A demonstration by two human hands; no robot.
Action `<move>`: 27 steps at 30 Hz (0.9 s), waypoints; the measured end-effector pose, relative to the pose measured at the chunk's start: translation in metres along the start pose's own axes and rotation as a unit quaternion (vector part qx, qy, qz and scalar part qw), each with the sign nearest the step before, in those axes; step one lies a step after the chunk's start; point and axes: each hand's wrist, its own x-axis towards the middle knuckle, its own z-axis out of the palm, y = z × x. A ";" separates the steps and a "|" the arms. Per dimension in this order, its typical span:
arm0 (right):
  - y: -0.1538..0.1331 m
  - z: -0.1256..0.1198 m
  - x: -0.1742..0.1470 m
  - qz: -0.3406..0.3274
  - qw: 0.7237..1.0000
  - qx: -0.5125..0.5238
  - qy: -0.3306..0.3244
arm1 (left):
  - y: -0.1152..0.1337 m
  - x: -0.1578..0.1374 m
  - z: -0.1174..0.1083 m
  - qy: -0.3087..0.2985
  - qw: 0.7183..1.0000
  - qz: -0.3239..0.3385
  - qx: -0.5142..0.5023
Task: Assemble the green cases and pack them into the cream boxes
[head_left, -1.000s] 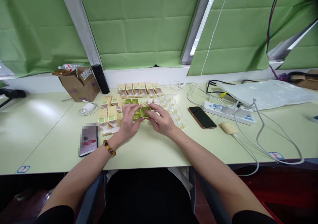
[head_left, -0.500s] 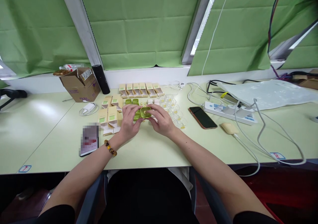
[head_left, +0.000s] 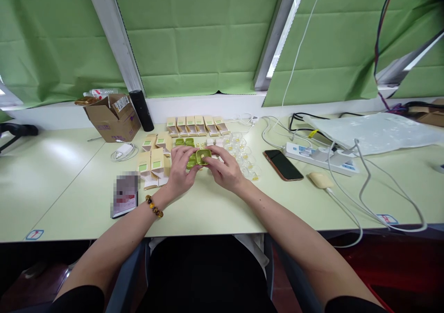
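A small square green container (head_left: 204,152) is held up over the table, its open side facing me. My left hand (head_left: 179,168) is closed on its left side. My right hand (head_left: 226,168) is closed at its right side, with a fingertip pressed on the inside of it; whether that finger also holds something small I cannot make out. Just behind and left of my fingers are other green containers (head_left: 189,141), partly hidden. Clear plastic cups (head_left: 239,147) with yellowish spots stand right of my right hand. Open beige cartons (head_left: 157,158) stand left of my left hand.
A row of beige cartons (head_left: 194,127) lines the back. Left are a cardboard box (head_left: 113,121), a black bottle (head_left: 141,111), a coiled charger (head_left: 124,152) and a phone (head_left: 125,195). Right are a dark phone (head_left: 283,165), a power strip (head_left: 321,159) and a beige case (head_left: 319,180) with cables.
My right fingertip has moved slightly left, further into the green container. My left hand has stayed in place on it.
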 end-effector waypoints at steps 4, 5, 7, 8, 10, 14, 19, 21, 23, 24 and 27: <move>0.000 0.001 -0.002 0.021 1.000 0.006 -0.014 | 0.000 -0.001 0.001 0.003 1.000 -0.006 -0.002; 0.000 0.001 -0.002 0.024 1.000 0.008 -0.016 | 0.001 -0.001 0.001 0.005 1.000 -0.004 -0.003; 0.001 0.001 -0.002 0.023 1.000 0.012 -0.016 | 0.001 -0.001 0.001 0.009 1.000 -0.002 -0.005; 0.001 0.001 -0.002 0.022 1.000 0.014 -0.015 | 0.001 -0.001 0.001 0.011 1.000 -0.002 -0.006; 0.001 0.002 -0.001 0.016 1.000 0.018 -0.011 | 0.001 -0.001 0.001 0.013 1.000 -0.001 -0.007; 0.000 0.001 0.000 0.001 1.000 0.019 0.001 | 0.001 -0.001 0.001 0.002 1.000 -0.010 0.005; -0.001 0.001 0.002 -0.001 1.000 0.005 0.014 | 0.000 0.000 0.000 0.003 1.000 0.003 0.001; -0.001 0.001 0.001 -0.006 1.000 0.005 0.013 | 0.000 0.000 0.000 0.004 1.000 0.007 -0.004; -0.001 0.002 0.001 -0.005 1.000 0.005 0.006 | 0.001 0.000 0.000 0.003 1.000 0.003 -0.005; 0.000 0.002 0.000 -0.002 1.000 0.004 0.003 | 0.001 0.000 0.000 0.003 1.000 0.001 -0.007; -0.001 0.001 0.001 0.008 1.000 0.008 -0.004 | 0.000 0.000 0.001 0.009 1.000 0.004 -0.016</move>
